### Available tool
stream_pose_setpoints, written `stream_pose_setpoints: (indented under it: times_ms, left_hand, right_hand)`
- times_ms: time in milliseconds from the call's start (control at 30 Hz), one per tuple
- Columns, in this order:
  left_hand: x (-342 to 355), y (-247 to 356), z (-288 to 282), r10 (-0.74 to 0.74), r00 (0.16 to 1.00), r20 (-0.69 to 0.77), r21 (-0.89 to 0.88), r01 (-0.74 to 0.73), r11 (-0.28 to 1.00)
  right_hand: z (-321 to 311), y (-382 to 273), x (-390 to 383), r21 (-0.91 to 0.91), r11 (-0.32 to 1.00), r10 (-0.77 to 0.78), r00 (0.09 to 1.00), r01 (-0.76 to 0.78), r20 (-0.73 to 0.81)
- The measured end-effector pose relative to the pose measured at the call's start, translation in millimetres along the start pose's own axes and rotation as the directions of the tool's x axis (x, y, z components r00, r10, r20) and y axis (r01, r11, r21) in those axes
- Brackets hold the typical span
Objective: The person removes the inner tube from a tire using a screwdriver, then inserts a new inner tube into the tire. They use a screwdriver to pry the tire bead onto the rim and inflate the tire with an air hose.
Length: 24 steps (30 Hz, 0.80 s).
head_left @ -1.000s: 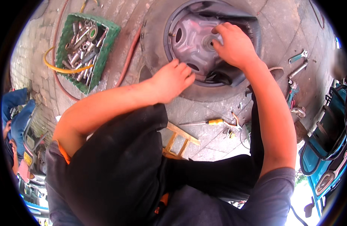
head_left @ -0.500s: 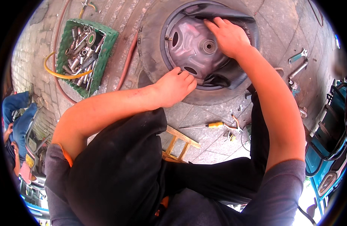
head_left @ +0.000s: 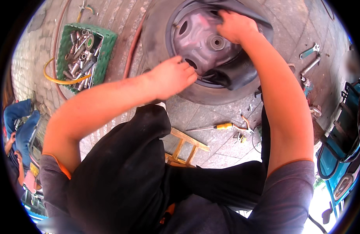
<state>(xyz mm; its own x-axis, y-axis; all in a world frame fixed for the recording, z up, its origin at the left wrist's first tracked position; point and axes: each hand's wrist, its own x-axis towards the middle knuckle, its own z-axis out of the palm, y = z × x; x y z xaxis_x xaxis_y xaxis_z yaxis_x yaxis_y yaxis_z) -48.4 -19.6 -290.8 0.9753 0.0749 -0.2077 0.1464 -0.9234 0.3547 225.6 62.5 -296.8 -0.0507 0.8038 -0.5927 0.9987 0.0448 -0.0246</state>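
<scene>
A wheel is lying flat on the paved floor at the top of the view — a worn tyre (head_left: 176, 84) around a grey steel rim (head_left: 197, 37), with a black inner tube (head_left: 234, 72) bulging out between the two on the near right side.

The left hand (head_left: 170, 78) is resting on the tyre at the rim's near left edge, its fingers (head_left: 188, 70) curled over the bead, gripping the edge where rubber is meeting steel. The right hand (head_left: 234, 25) is sitting on the far right part of the rim, just beside the hub hole, fingers bent down and pressing into the black rubber there; whether it is actually clutching the tube or only pushing on it, I cannot tell.

A green crate (head_left: 104, 52) full of sockets and wrenches is standing on the floor left of the wheel, well apart from it, with a yellow hose (head_left: 57, 78) looping past its near side. A yellow-handled screwdriver (head_left: 217, 126) is lying on the paving just below the tyre, near a small wooden stool (head_left: 186, 146) showing between the person's knees. Two spanners (head_left: 310, 58) are lying to the right of the wheel — close to a blue vehicle (head_left: 340, 152) at the right edge.
</scene>
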Motion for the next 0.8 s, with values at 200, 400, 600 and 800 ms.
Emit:
stream_pose_setpoints:
  times_ms: [200,400,600,800]
  left_hand:
    - [6.0,-96.4,-45.0,0.047,0.999,-0.013,0.264,-0.042,0.964]
    - [5.4,-56.1,-61.0,-0.009,0.998,0.057,0.092,0.004,0.996]
    - [0.7,3.6,-26.7,-0.077,0.989,-0.124,-0.238,0.046,0.970]
    - [20.2,20.8,-9.5,-0.181,0.964,-0.197,-0.099,0.164,0.982]
  right_hand:
    - [56.6,62.9,-43.1,0.311,0.907,0.295,0.955,-0.284,0.011]
    - [47.6,25.2,-142.4,0.361,0.931,0.098,0.923,0.046,-0.371]
    - [37.8,-26.9,-205.5,0.277,0.956,-0.078,0.994,0.098,-0.083]
    - [56.3,-50.4,-178.5,0.232,0.966,-0.072,0.984,0.110,-0.165]
